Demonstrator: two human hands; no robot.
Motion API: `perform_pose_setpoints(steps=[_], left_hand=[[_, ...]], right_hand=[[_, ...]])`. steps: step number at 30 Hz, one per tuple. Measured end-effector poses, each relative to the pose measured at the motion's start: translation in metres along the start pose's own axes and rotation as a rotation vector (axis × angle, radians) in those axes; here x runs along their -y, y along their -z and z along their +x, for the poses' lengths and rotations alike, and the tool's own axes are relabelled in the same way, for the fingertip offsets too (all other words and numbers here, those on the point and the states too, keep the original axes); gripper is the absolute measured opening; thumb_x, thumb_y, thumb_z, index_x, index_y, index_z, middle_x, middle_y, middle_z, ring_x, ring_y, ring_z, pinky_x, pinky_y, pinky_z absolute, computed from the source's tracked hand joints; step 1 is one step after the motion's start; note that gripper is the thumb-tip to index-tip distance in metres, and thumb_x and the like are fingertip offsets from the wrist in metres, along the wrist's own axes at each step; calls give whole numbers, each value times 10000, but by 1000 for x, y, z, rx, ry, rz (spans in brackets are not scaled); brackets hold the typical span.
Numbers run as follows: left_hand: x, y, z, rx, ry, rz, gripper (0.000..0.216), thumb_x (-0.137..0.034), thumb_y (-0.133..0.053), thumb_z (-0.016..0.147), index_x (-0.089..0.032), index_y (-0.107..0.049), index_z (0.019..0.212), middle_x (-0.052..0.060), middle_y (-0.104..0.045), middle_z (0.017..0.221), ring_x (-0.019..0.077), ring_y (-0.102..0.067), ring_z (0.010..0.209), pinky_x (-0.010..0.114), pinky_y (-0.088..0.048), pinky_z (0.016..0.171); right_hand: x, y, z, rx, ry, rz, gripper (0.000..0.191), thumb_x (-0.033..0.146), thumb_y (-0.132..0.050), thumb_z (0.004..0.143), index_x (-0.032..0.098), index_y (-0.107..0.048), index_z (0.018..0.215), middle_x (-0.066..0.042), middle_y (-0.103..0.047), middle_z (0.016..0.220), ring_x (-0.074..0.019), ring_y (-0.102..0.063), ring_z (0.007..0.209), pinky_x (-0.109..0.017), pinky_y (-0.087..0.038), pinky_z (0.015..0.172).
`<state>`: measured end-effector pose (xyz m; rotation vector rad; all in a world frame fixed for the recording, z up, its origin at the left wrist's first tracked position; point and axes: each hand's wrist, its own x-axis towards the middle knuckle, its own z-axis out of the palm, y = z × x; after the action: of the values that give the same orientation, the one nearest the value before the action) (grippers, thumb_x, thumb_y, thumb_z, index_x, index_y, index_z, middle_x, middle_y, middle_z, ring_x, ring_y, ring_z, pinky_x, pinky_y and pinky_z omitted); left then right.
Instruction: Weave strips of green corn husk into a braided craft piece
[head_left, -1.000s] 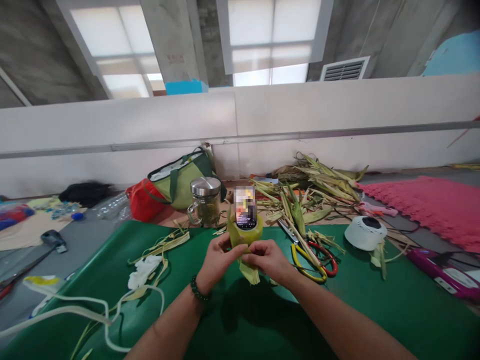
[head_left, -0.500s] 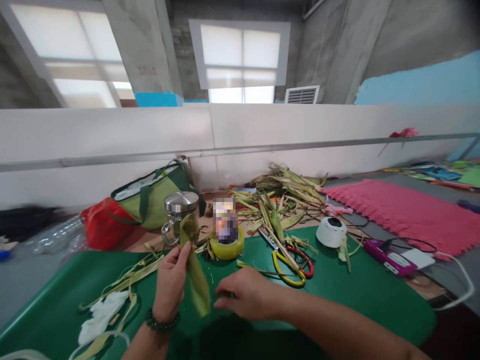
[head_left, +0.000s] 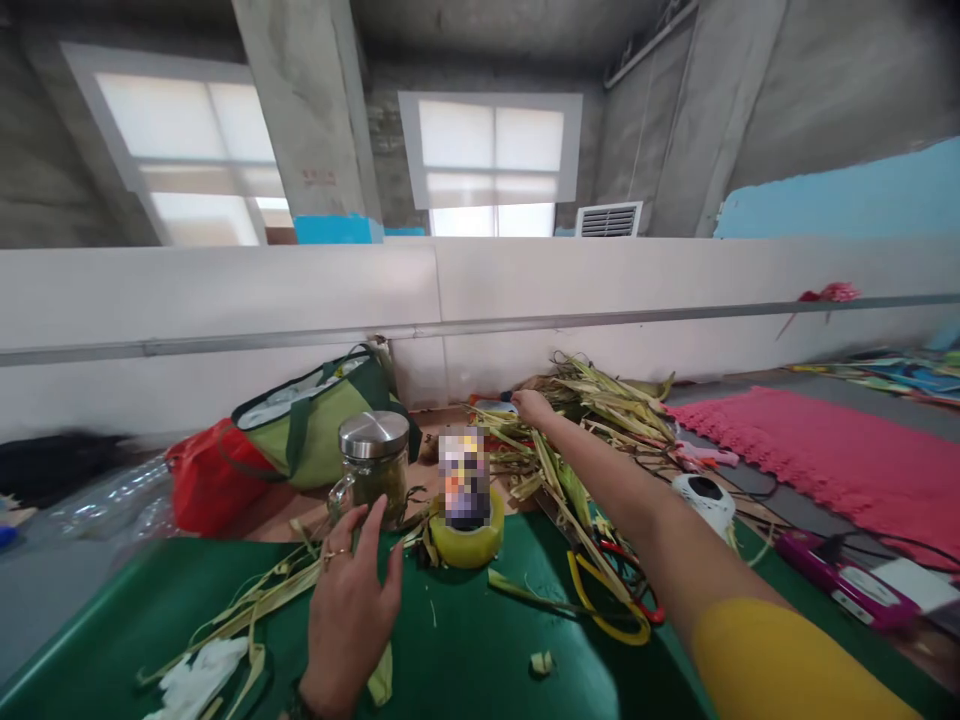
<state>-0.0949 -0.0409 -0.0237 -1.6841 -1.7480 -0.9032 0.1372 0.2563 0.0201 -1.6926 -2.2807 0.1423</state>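
My left hand (head_left: 351, 608) hovers low over the green mat (head_left: 480, 670) with its fingers stretched and apart, holding nothing. A green leaf strip (head_left: 382, 681) peeks out from under its wrist. My right arm, in a yellow sleeve, reaches far forward. My right hand (head_left: 532, 407) rests on the pile of dry corn husks (head_left: 600, 400) at the back; its fingers are hidden behind the back of the hand. A phone (head_left: 463, 478) stands in a yellow tape roll (head_left: 466, 542) between my hands.
A lidded glass jar (head_left: 373, 468), a green bag (head_left: 311, 420) and a red bag (head_left: 199, 472) stand back left. Yellow and red scissors (head_left: 611, 612) lie under my right arm. A white roll (head_left: 703, 497), purple device (head_left: 846, 583) and pink mat (head_left: 825, 450) are on the right.
My left hand let the green leaf down and opened. My right hand left the mat and stretched forward to the husk pile. The camera tilted slightly.
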Motion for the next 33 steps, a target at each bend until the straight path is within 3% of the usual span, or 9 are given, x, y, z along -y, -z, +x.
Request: perform_pose_setpoints(steps=[7,10,13,18,22,26,30,33], left_hand=[[0,-5,-10,10,-51,-46,312,-302,-444,878,-194,-627,1106,124,-593,1069,262,-595,947,374,-502,767],[-1,-5,-11,17,-62,-62,295,-305,-453,874,-206,-647,1074,109,-610,1033,253,-604,929,362,-510,748],[-2,-5,-12,16,-58,-71,287,-302,-456,872,-215,-656,1059,102,-620,1011,248,-607,920,360,-515,744],[-5,-6,-11,7,-59,-112,287,-313,-456,874,-204,-662,1041,108,-626,1000,248,-612,926,350,-520,739],[-6,-5,-10,-11,-57,-150,294,-314,-444,880,-202,-667,1036,102,-636,982,238,-625,890,346,-521,739],[-6,-5,-10,4,1,-242,290,-342,-473,867,-218,-672,1038,81,-652,969,212,-642,822,280,-515,618],[-10,-1,-8,31,76,-461,281,-386,-515,838,-234,-680,1008,48,-678,907,176,-643,722,239,-492,551],[-21,6,-5,126,138,-700,300,-411,-585,779,-218,-688,984,29,-667,757,167,-616,651,268,-506,616]], right_hand=[[-13,-41,47,81,-29,25,314,320,-540,901,166,-544,1175,-83,-566,1179,-200,-586,999,-397,-510,832],[-19,-46,53,35,-59,75,301,318,-537,903,176,-550,1168,-81,-565,1181,-197,-584,1001,-389,-509,835],[-30,-33,56,-116,-130,143,314,319,-535,904,166,-542,1177,-86,-565,1181,-198,-585,998,-401,-509,835],[-52,19,49,-457,-232,306,287,325,-524,908,140,-558,1124,-76,-595,1097,-181,-596,936,-383,-509,806],[-56,65,30,-692,-226,451,201,301,-501,882,111,-559,908,-51,-611,839,-141,-545,751,-282,-456,715],[-45,104,0,-838,-160,593,162,288,-496,816,172,-456,709,4,-514,672,-114,-434,618,-241,-388,604],[-21,125,-55,-842,-18,710,249,309,-509,763,218,-338,607,58,-372,559,-95,-340,536,-223,-326,515],[1,121,-115,-766,96,767,283,348,-527,741,219,-332,582,67,-340,529,-87,-311,501,-218,-298,479]])
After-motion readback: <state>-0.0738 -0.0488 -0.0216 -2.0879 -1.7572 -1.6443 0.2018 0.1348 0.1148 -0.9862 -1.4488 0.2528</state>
